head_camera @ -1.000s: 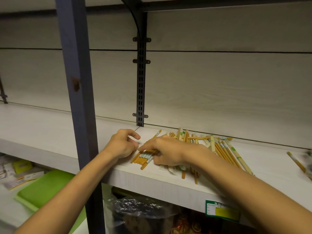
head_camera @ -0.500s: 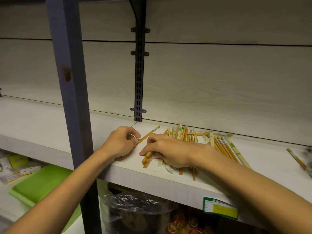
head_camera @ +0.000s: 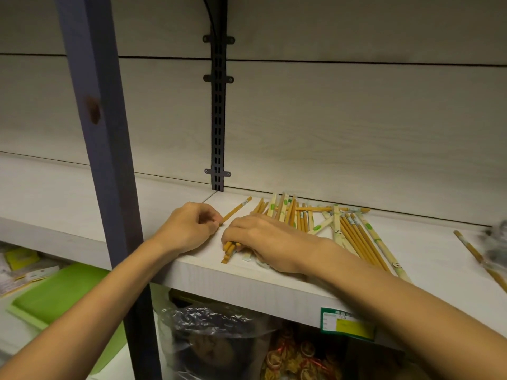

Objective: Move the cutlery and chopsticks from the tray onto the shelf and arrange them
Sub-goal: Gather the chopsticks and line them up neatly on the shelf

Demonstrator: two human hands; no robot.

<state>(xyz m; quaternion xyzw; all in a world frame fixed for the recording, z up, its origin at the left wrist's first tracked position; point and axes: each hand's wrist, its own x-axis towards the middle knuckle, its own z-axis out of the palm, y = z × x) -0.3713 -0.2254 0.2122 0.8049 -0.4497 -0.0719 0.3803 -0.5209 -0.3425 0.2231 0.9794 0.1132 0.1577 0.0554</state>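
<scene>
One pale wood-grain shelf [head_camera: 68, 215] spans the view, crossed by one blue-grey upright post [head_camera: 93, 119] and one black slotted rail [head_camera: 218, 119] on the back panel. One flat green tray [head_camera: 63, 294] lies below at the left. A loose heap of slim tan chopsticks [head_camera: 354, 234], too many and too overlapped to count, lies on the shelf right of the rail; some sit in clear sleeves with green marks. The right hand [head_camera: 263, 239] curls over a small bunch of these at the shelf's front edge. The left hand [head_camera: 189, 229] pinches the near end of one single chopstick [head_camera: 236, 211], which slants away. One green-and-yellow label [head_camera: 347, 323] is on the shelf edge, its writing unreadable.
</scene>
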